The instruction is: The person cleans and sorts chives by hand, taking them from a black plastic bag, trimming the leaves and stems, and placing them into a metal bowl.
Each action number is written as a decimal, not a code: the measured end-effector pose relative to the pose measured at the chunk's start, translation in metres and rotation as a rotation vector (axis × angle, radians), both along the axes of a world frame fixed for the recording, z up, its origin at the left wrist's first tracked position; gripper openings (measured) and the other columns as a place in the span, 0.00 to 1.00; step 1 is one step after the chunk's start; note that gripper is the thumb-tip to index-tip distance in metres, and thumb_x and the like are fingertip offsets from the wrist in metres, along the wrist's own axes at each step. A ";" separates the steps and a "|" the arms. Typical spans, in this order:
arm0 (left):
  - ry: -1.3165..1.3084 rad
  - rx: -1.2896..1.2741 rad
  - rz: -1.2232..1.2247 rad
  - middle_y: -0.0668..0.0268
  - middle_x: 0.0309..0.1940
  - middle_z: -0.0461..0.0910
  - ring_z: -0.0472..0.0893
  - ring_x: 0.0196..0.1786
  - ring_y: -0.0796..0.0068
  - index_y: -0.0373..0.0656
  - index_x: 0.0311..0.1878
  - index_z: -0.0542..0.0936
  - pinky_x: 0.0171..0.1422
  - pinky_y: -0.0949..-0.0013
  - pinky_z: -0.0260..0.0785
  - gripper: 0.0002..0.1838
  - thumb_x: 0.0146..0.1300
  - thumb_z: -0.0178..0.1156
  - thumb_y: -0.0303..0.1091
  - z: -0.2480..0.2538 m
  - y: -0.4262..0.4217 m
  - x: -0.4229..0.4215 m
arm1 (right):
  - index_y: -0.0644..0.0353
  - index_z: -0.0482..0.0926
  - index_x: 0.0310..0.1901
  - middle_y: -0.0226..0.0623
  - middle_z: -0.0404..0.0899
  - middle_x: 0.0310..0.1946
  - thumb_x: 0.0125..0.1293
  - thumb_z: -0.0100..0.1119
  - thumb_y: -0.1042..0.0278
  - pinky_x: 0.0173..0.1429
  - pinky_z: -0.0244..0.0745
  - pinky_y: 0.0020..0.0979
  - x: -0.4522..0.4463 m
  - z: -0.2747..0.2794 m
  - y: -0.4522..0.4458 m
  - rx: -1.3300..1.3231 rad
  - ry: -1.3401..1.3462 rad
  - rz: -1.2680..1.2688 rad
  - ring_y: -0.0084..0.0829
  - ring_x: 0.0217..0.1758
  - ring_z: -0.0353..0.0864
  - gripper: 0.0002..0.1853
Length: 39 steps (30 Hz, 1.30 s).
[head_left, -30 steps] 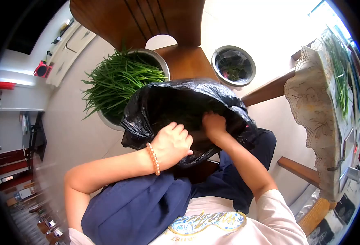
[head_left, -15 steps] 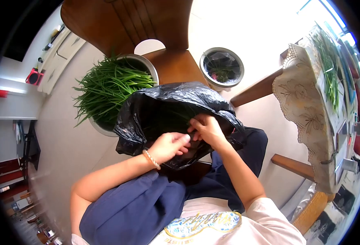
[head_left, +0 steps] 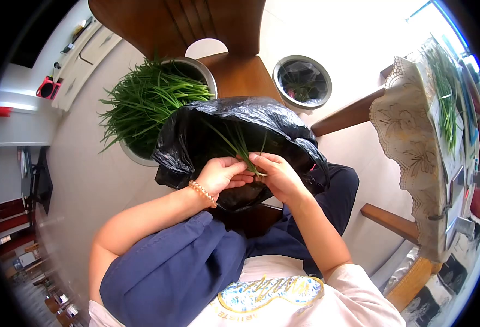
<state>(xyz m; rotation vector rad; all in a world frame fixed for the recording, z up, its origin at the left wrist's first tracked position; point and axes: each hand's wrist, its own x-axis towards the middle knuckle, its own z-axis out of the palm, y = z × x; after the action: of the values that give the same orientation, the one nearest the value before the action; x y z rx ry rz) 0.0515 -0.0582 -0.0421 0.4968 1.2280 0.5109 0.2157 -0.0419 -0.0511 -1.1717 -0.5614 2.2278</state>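
Observation:
A few green chives (head_left: 239,143) are pinched between the fingers of my left hand (head_left: 223,177) and my right hand (head_left: 279,176). Their pale ends point toward me and their leaves reach into a black plastic bag (head_left: 177,147). The bag gapes wide in front of my lap, and its inside is mostly dark. Beyond its left side, a thick heap of chives (head_left: 150,101) spills over the rim of a metal basin (head_left: 211,82). A beaded bracelet (head_left: 203,194) circles my left wrist.
A wooden chair (head_left: 240,79) stands ahead, behind the bag. Right of it, a round bin (head_left: 327,87) with a dark liner sits on the floor. At far right, a table with a lace-edged cloth (head_left: 403,136) bears another bunch of chives (head_left: 446,103).
Chives now show between my hands, raised out of the bag's dark inside. My hands have shifted slightly, and the view has tilted a little.

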 end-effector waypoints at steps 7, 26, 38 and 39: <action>0.079 0.042 0.076 0.67 0.35 0.79 0.78 0.38 0.79 0.41 0.38 0.76 0.45 0.78 0.70 0.09 0.63 0.54 0.37 -0.006 -0.001 -0.006 | 0.69 0.73 0.50 0.33 0.78 0.38 0.61 0.55 0.73 0.40 0.70 0.22 0.009 -0.003 -0.005 0.323 -0.078 0.210 0.18 0.35 0.73 0.16; 0.109 0.051 0.204 0.66 0.32 0.77 0.78 0.34 0.79 0.36 0.38 0.76 0.40 0.79 0.73 0.12 0.59 0.59 0.36 -0.010 -0.001 -0.013 | 0.68 0.78 0.40 0.34 0.80 0.28 0.56 0.60 0.75 0.34 0.71 0.22 0.031 -0.024 0.012 0.897 -0.834 0.078 0.20 0.28 0.76 0.10; 0.129 0.121 0.110 0.69 0.31 0.78 0.77 0.33 0.81 0.41 0.40 0.75 0.38 0.80 0.72 0.09 0.59 0.60 0.34 -0.011 -0.002 -0.008 | 0.68 0.80 0.30 0.32 0.78 0.21 0.57 0.62 0.63 0.32 0.70 0.22 0.000 -0.019 -0.006 0.507 -0.427 0.256 0.18 0.25 0.73 0.13; 0.138 0.144 0.119 0.69 0.30 0.77 0.77 0.33 0.81 0.40 0.40 0.75 0.37 0.80 0.72 0.09 0.59 0.60 0.33 -0.014 -0.003 -0.009 | 0.68 0.80 0.31 0.32 0.78 0.21 0.56 0.62 0.65 0.32 0.69 0.22 -0.001 -0.021 -0.006 0.507 -0.421 0.242 0.18 0.25 0.73 0.12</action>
<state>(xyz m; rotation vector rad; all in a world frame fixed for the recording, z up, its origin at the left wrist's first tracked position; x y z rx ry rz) 0.0428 -0.0611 -0.0561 0.5909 1.3645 0.6785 0.2146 -0.0480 -0.0720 -1.3418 -1.4091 1.8467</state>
